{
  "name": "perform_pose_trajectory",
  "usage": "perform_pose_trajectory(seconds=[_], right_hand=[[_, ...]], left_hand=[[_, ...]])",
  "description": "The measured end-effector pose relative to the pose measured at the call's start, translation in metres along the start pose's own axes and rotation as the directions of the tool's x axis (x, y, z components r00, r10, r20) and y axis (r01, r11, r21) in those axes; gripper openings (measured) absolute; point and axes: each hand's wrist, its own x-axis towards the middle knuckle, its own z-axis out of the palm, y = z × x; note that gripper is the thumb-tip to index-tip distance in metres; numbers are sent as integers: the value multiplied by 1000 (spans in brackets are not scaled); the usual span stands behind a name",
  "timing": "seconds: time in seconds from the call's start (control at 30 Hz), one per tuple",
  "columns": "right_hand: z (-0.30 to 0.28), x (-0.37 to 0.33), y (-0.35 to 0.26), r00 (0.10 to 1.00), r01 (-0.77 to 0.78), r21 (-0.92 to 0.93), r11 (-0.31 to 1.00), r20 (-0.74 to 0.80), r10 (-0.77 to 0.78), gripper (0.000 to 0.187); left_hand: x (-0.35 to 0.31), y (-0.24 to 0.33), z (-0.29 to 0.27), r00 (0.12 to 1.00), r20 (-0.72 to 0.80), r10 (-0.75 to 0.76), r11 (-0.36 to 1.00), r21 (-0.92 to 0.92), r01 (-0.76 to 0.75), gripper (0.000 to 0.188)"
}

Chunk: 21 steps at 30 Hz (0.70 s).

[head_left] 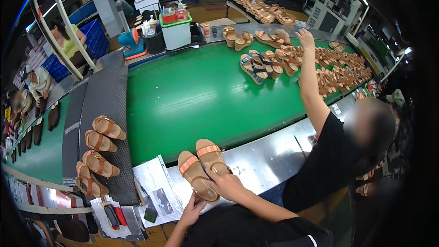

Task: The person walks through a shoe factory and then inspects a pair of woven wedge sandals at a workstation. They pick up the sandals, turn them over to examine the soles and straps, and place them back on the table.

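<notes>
A pair of tan wedge sandals with orange-striped toe bands is held over the metal ledge by the green belt. My left hand (pixel 193 210) is closed on the heel of the nearer sandal (pixel 191 172). My right hand (pixel 227 185) is closed around the pair at the ankle straps, its fingers between the nearer sandal and the farther sandal (pixel 211 153). The soles' undersides are hidden. Left of my hands, a printed sheet (pixel 161 192) with a sandal picture lies on the ledge, with a small dark green object (pixel 150 215) on it.
A green conveyor belt (pixel 192 96) carries many sandals (pixel 343 71) at the far right. A co-worker's arm (pixel 311 77) reaches over it from the right. Several brown sandals (pixel 97 163) stand on a dark mat at left. A white bin (pixel 176 32) and a blue machine (pixel 130 41) stand behind.
</notes>
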Motion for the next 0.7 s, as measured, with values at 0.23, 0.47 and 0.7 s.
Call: perform_pose_trajectory(seconds=[0.23, 0.47, 0.7], right_hand=[[-18, -75, 95, 975, -142, 258, 956, 206, 89, 73], [77, -5, 115, 903, -422, 818, 391, 342, 258, 58], [44, -9, 61, 948, -240, 971, -6, 236, 216, 56]], left_hand=[[-7, -22, 19, 976, -97, 195, 981, 30, -193, 78], [62, -30, 30, 807, -373, 457, 883, 84, -461, 53], [22, 9, -24, 887, -253, 386, 790, -406, -460, 54]])
